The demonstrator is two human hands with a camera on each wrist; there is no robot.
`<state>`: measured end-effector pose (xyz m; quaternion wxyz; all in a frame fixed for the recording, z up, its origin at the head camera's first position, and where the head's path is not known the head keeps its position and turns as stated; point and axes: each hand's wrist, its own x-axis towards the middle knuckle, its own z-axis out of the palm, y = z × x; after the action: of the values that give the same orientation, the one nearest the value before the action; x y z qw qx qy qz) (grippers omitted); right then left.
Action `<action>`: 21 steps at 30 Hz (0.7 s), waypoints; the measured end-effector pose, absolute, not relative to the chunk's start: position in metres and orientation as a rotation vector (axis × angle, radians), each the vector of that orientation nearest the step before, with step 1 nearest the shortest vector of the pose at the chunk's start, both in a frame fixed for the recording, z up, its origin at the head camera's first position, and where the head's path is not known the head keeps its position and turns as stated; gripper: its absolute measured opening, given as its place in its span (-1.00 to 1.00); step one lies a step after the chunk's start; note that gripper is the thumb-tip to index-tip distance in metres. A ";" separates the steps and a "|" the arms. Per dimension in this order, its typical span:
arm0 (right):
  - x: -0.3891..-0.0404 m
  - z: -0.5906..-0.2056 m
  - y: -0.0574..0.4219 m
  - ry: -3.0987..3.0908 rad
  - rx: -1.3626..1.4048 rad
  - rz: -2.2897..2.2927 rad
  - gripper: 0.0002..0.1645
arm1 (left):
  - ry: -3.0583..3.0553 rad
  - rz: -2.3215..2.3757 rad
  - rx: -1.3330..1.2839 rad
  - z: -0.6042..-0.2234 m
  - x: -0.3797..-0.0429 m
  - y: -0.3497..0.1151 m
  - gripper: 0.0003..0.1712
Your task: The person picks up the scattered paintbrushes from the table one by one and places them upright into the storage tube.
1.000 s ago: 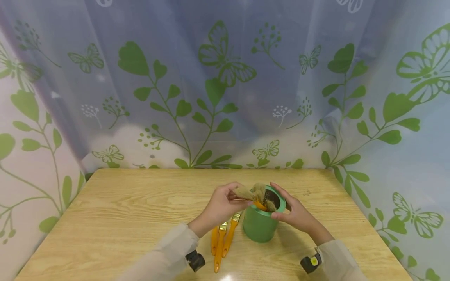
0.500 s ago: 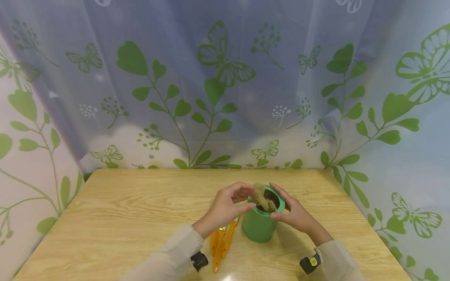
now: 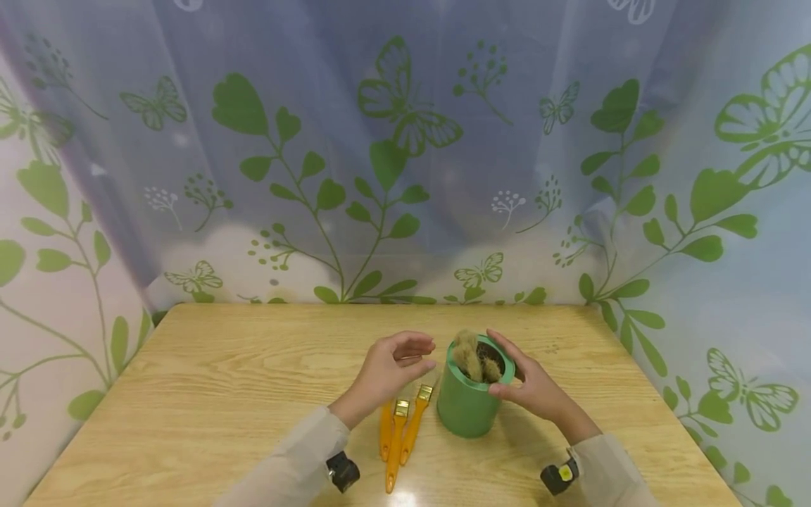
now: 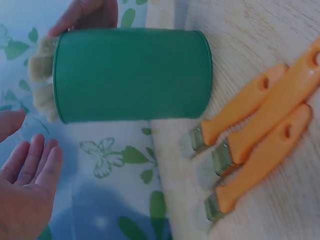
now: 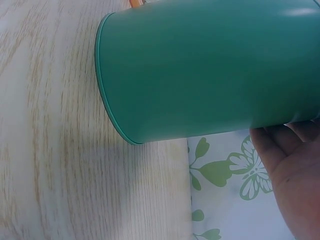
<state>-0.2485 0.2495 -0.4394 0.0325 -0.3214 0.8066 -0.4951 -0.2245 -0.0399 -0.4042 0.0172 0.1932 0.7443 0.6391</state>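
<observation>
A green can point(image 3: 469, 405) stands upright on the table, with tan bristle tufts of paintbrushes point(image 3: 467, 355) pointing up from its mouth; their handles are hidden inside. My right hand point(image 3: 535, 387) grips the can near its rim, thumb at the front and fingers around the far side. In the right wrist view, its fingers press against the can's wall. Left of the can, my left hand point(image 3: 395, 366) hovers with loosely bent fingers and holds nothing. Beneath and in front of it, orange-handled paintbrushes point(image 3: 397, 440) lie on the table, their metal ferrules toward the back.
The light wooden table point(image 3: 253, 380) reaches back to a curtain point(image 3: 437, 211) printed with green leaves and butterflies, which also encloses both sides. Dark wrist cameras sit on both sleeves.
My left hand has let go of a paintbrush, now handle down in the can, and drawn back to the left. The right hand has kept its hold on the can.
</observation>
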 end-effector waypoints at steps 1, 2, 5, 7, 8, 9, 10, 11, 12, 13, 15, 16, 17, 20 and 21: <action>-0.248 -0.439 0.249 2.481 -0.988 -1.525 0.00 | 2.312 1.993 0.570 -0.406 -0.225 -0.042 -0.60; -0.248 -0.439 0.249 2.480 -0.988 -1.526 0.00 | 2.313 2.002 0.543 -0.407 -0.226 -0.045 -0.59; -0.248 -0.438 0.249 2.478 -0.991 -1.528 0.00 | 2.283 2.038 0.440 -0.413 -0.229 -0.053 -0.58; -0.248 -0.439 0.249 2.476 -0.993 -1.527 0.00 | 2.265 2.061 0.376 -0.417 -0.231 -0.058 -0.58; -0.249 -0.439 0.250 2.474 -0.994 -1.527 0.00 | 2.257 2.076 0.345 -0.419 -0.232 -0.060 -0.57; -0.249 -0.439 0.250 2.475 -1.001 -1.525 0.00 | 2.251 2.086 0.306 -0.422 -0.233 -0.062 -0.57; -0.249 -0.439 0.250 2.474 -1.003 -1.526 0.00 | 2.253 2.092 0.269 -0.424 -0.234 -0.064 -0.56; -0.249 -0.440 0.250 2.473 -1.001 -1.527 0.00 | 2.257 2.095 0.236 -0.427 -0.235 -0.065 -0.56; -0.249 -0.440 0.250 2.478 -1.000 -1.525 0.00 | 2.266 2.094 0.200 -0.430 -0.235 -0.067 -0.56; -0.249 -0.440 0.250 2.481 -1.000 -1.524 0.00 | 2.271 2.094 0.166 -0.432 -0.236 -0.068 -0.57; -0.248 -0.440 0.249 2.486 -1.004 -1.522 0.00 | 2.287 2.078 0.108 -0.437 -0.236 -0.071 -0.57; -0.248 -0.440 0.249 2.487 -1.000 -1.523 0.00 | 2.293 2.070 0.085 -0.440 -0.236 -0.072 -0.57; -0.248 -0.440 0.249 2.488 -1.000 -1.522 0.00 | 2.299 2.061 0.068 -0.442 -0.236 -0.073 -0.57; -0.247 -0.440 0.249 2.486 -1.004 -1.524 -0.01 | 2.314 2.030 0.019 -0.448 -0.236 -0.077 -0.56; -0.247 -0.439 0.249 2.486 -1.005 -1.523 -0.01 | 2.318 2.018 0.006 -0.449 -0.235 -0.078 -0.56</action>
<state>-0.2472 0.2490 -0.4393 0.0286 -0.3258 0.8058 -0.4937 -0.2353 -0.0779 -0.4492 0.0341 0.0020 0.7538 0.6563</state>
